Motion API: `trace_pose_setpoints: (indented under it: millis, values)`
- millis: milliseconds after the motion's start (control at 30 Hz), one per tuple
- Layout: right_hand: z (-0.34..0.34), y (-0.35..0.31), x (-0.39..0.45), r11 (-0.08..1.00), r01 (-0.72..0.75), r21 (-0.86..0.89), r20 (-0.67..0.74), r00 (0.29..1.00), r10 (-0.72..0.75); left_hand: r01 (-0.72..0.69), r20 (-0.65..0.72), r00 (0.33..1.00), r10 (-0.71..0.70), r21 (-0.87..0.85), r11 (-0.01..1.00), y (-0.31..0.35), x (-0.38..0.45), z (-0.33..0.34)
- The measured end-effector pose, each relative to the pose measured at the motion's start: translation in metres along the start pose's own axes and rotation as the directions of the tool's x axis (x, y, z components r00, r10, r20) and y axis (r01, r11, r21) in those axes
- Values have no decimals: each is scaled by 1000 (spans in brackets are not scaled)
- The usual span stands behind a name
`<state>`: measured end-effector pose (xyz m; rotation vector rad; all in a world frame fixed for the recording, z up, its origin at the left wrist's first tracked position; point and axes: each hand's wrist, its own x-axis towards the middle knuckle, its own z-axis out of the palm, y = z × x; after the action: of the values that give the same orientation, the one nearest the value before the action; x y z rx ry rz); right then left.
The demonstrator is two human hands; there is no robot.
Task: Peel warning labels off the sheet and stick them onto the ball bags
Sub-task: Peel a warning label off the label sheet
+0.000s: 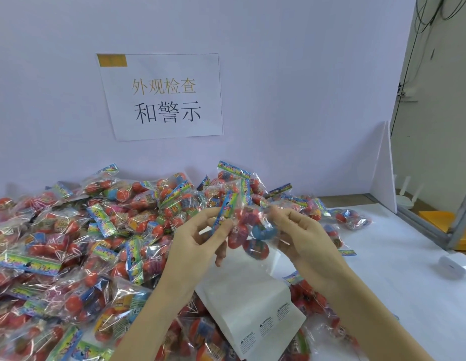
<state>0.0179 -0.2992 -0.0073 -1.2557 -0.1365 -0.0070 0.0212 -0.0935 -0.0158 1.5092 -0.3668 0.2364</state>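
Fingers (221, 225) of both my hands pinch one ball bag (249, 230), held above the bench.
Its long axis runs between them; the label sheet (250, 303) lies just below, nearer my right hand (302, 235).

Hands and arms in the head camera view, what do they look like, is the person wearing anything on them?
Both are bare. The left hand and right hand have no gloves, and no rings, watch or bracelet show. The forearms are uncovered down to the bottom edge of the picture, with no sleeve in view. The fingers look slim, with short, unpainted nails as far as can be seen.
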Motion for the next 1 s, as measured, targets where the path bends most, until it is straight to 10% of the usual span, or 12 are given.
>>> trace_pose_setpoints:
  millis: [167,667,767,900,1000]
  values:
    - [4,-2,-3,967,-161,-196,217,955,203,-62,-211,976,51,-44,997,-4,3,-2]
    - [-15,-5,1,943,181,-280,215,969,-122,-27,-213,977,-2,-135,991,-4,8,-8]
    - [-10,5,4,760,433,-484,71,885,-459,110,-209,968,-138,-141,984,-3,8,-5]
    - [0,14,-1,281,644,-712,358,677,-643,313,74,947,-314,-451,836,2,6,0]
    - [7,16,-5,364,627,-689,375,738,-562,170,-52,977,-206,-385,907,-5,5,1]
